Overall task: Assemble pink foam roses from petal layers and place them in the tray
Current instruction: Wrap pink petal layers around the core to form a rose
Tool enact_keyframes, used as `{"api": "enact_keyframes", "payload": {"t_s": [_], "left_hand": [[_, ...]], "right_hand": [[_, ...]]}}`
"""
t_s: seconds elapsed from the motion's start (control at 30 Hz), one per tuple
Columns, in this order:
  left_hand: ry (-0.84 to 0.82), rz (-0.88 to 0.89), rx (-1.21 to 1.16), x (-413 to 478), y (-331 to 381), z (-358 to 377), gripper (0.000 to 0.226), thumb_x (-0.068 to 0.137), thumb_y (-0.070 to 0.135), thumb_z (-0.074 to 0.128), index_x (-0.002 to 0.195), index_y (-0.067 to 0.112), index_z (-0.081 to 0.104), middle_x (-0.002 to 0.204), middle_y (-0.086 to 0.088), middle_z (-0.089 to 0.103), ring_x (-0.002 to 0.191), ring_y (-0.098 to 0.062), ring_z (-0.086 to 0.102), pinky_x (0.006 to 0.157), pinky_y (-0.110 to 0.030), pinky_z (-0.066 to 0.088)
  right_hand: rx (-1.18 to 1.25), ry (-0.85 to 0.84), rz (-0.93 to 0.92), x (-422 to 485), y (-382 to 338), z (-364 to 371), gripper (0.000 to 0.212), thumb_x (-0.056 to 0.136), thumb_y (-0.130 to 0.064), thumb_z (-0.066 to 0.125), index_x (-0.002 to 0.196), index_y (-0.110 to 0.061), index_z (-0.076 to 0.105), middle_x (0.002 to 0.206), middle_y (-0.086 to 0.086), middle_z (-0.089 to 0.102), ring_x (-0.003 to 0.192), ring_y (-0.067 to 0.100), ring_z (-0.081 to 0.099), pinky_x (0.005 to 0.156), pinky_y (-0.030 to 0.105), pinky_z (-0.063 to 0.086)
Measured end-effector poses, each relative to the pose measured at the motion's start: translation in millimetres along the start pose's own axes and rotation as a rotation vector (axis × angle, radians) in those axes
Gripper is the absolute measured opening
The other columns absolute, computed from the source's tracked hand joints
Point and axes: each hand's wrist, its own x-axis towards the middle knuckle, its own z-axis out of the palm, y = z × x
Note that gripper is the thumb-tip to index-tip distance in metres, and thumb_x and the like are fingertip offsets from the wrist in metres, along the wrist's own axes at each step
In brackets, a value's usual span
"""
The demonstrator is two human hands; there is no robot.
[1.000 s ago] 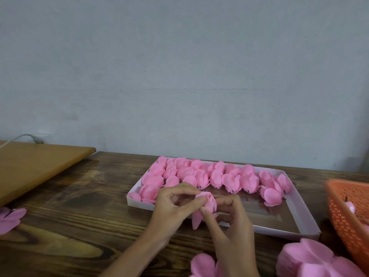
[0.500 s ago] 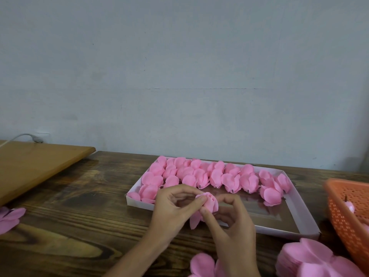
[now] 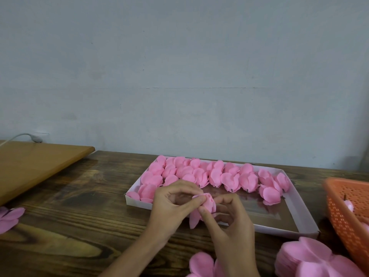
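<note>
A half-formed pink foam rose [image 3: 206,204] hangs between both hands just in front of the white tray's [image 3: 299,212] near rim. My left hand [image 3: 171,208] pinches its upper petals with thumb and forefinger. From below, my right hand [image 3: 229,224] pinches the rose's base, and one loose petal droops down on the left. Several finished pink roses [image 3: 215,174] fill the tray's far rows and left end; its near right part shows bare bottom.
A stack of pink petal layers [image 3: 311,258] lies at the bottom right, and another petal layer [image 3: 201,264] beneath my right wrist. An orange mesh basket [image 3: 347,208] stands at the right edge. A lighter wooden board [image 3: 36,164] lies at the left, with pink petals [image 3: 10,218] near it.
The hands stay in place and keep working the rose; the fingers have shifted slightly around the petals and the loose petal hangs a little lower.
</note>
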Motion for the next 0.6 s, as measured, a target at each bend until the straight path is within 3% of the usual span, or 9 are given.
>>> {"api": "enact_keyframes", "payload": {"t_s": [0.07,0.2,0.33,0.47,0.6], "left_hand": [[-0.021,0.016,0.015,1.4,-1.5,-1.5,0.009,0.079,0.012,0.091,0.085,0.015,0.085,0.091,-0.009,0.076,0.09,-0.02,0.075,0.078,-0.025,0.059],[-0.096,-0.127,0.085,1.6,-1.4,-8.6,0.022,0.089,0.041,0.072,0.104,0.03,0.083,0.105,0.004,0.08,0.105,-0.013,0.074,0.086,-0.022,0.057],[-0.226,-0.174,0.24,4.8,-5.4,-17.3,0.021,0.093,0.023,0.074,0.113,0.023,0.081,0.107,0.0,0.08,0.105,-0.022,0.075,0.092,-0.048,0.061],[-0.204,-0.208,0.137,5.0,-1.5,-19.6,0.026,0.083,0.03,0.083,0.109,0.034,0.079,0.097,-0.005,0.081,0.097,-0.023,0.077,0.09,-0.039,0.062],[-0.26,-0.21,0.103,5.6,-3.9,-21.9,0.042,0.082,0.012,0.086,0.115,0.036,0.075,0.094,-0.004,0.08,0.095,-0.02,0.077,0.087,-0.027,0.059]], "right_hand": [[0.006,0.005,0.003,0.0,-0.5,0.0,0.031,0.07,-0.045,0.084,0.088,-0.032,0.063,0.083,-0.006,0.076,0.07,0.01,0.071,0.062,0.036,0.058],[0.038,0.019,-0.007,2.2,4.9,-1.9,0.029,0.079,-0.014,0.088,0.089,-0.029,0.065,0.087,-0.001,0.075,0.077,0.017,0.074,0.068,0.035,0.061],[0.082,0.04,-0.036,2.9,4.2,-1.3,0.029,0.081,-0.011,0.085,0.09,-0.03,0.065,0.093,0.002,0.077,0.083,0.019,0.075,0.071,0.028,0.061],[0.111,0.065,-0.033,2.1,4.0,-0.6,0.026,0.081,-0.014,0.084,0.092,-0.028,0.064,0.093,0.001,0.077,0.084,0.019,0.076,0.072,0.032,0.062],[0.156,0.077,-0.042,2.6,2.4,-1.1,0.025,0.08,-0.021,0.083,0.096,-0.024,0.064,0.094,0.003,0.077,0.085,0.022,0.077,0.073,0.031,0.062]]}}
